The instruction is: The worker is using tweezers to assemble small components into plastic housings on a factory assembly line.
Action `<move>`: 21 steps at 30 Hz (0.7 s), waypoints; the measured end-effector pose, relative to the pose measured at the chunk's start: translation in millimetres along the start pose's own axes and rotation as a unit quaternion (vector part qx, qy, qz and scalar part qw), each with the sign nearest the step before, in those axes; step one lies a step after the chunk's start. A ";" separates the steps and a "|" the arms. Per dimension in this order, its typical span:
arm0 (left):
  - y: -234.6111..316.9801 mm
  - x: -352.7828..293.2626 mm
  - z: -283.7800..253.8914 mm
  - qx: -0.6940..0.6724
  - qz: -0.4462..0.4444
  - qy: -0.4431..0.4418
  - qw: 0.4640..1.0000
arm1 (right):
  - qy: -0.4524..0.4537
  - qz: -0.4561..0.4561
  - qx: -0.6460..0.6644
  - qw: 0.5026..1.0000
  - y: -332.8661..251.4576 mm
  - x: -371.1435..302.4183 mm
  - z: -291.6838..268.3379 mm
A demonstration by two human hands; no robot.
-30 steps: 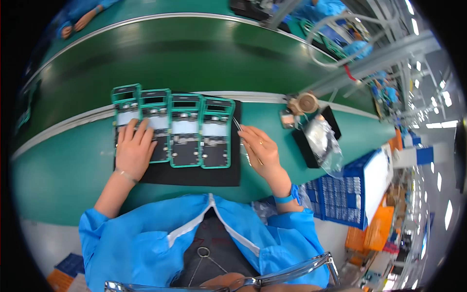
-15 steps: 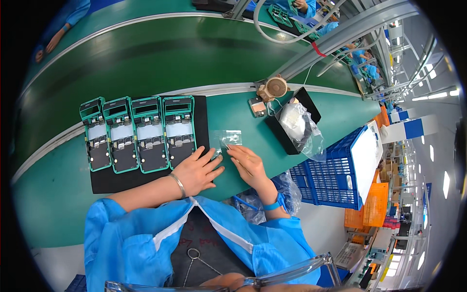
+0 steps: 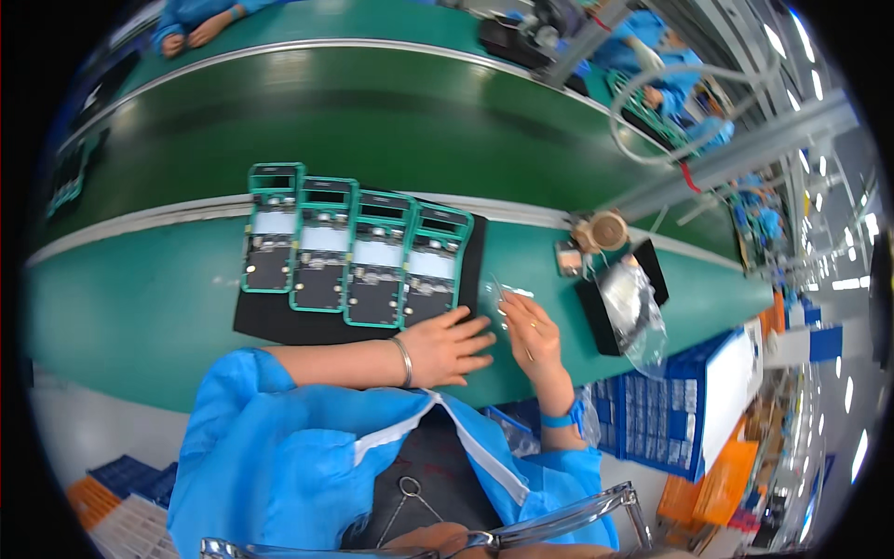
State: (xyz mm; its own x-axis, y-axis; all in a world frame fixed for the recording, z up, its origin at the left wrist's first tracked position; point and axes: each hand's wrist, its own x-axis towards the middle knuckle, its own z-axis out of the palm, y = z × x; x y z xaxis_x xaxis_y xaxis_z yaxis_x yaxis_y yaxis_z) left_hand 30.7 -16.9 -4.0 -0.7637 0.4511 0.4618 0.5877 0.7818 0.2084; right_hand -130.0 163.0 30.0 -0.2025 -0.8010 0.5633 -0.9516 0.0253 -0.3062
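Observation:
Four teal-framed phone bodies (image 3: 352,256) lie side by side on a black mat (image 3: 279,328) on the green table. My left hand (image 3: 449,348) rests flat with spread fingers at the mat's near right corner, just below the rightmost phone body (image 3: 433,273), and holds nothing. My right hand (image 3: 531,337) is beside it to the right, pinching thin metal tweezers (image 3: 504,296). The tweezer tips touch a small clear film piece (image 3: 494,293) on the table, right of the mat.
A black tray (image 3: 596,321) with a clear plastic bag (image 3: 629,303) sits to the right, with a tape roll (image 3: 607,229) and a small box (image 3: 568,259) behind it. A blue crate (image 3: 670,410) stands below. The dark green conveyor (image 3: 372,121) runs behind; other people's hands (image 3: 200,28) are across it.
My left hand left the leftmost phone bodies and came right to the mat's corner beside my right hand. My right hand moved off the mat to the film piece.

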 end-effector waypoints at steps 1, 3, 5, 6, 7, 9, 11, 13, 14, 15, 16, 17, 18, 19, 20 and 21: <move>-3.8 -6.3 -8.8 0.010 -0.009 -0.003 1.000 | 0.003 -0.010 0.009 1.000 -7.6 11.8 1.1; -3.5 -24.8 -38.6 0.039 -0.001 0.043 0.998 | -0.001 -0.023 0.018 1.000 -28.2 34.2 2.9; -14.2 -59.3 -78.4 0.015 -0.074 0.074 0.994 | -0.008 -0.047 0.061 0.997 -49.5 55.6 16.3; -22.2 -79.1 -100.0 0.079 -0.082 0.144 0.983 | -0.018 -0.064 0.096 0.993 -60.4 66.4 26.4; -31.6 -105.8 -107.8 0.118 -0.182 0.137 0.966 | -0.025 -0.078 0.121 0.989 -69.3 75.6 41.2; -48.9 -151.4 -138.0 0.236 -0.256 0.131 0.928 | -0.033 -0.119 0.154 0.980 -90.9 98.7 68.9; -55.9 -184.0 -152.5 0.263 -0.327 0.112 0.901 | -0.025 -0.154 0.171 0.973 -107.0 120.9 102.6; -59.0 -194.1 -155.2 0.286 -0.335 0.087 0.894 | -0.024 -0.171 0.168 0.971 -114.5 147.2 136.8; -58.4 -194.1 -155.6 0.283 -0.336 0.087 0.894 | -0.023 -0.187 0.163 0.968 -116.2 158.2 152.1; -58.9 -194.5 -155.6 0.279 -0.337 0.088 0.895 | -0.022 -0.187 0.163 0.969 -117.7 166.9 165.3; -59.9 -198.0 -154.5 0.280 -0.338 0.088 0.894 | -0.016 -0.199 0.156 0.967 -120.1 174.8 177.5; -61.8 -201.4 -152.4 0.273 -0.339 0.094 0.895 | -0.010 -0.211 0.149 0.966 -121.3 179.7 186.3; -63.2 -203.8 -151.5 0.267 -0.340 0.100 0.896 | -0.010 -0.212 0.149 0.966 -121.6 182.2 192.4; -63.4 -205.7 -150.2 0.266 -0.342 0.101 0.896 | -0.017 -0.216 0.146 0.965 -122.6 184.0 197.4; -63.7 -206.5 -148.8 0.259 -0.345 0.103 0.896 | -0.024 -0.220 0.142 0.965 -122.9 185.3 201.2; -64.1 -206.9 -147.7 0.253 -0.347 0.106 0.897 | -0.026 -0.221 0.142 0.964 -122.5 186.2 204.1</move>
State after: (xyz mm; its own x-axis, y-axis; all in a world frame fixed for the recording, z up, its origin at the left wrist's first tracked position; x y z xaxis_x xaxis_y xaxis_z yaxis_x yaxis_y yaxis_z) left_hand 190.5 -224.0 14.4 -0.7997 -0.2694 0.5367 -0.2462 0.9622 0.1161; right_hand -3.9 -111.3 15.8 0.2271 -0.7249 0.6503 -0.8388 -0.4849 -0.2475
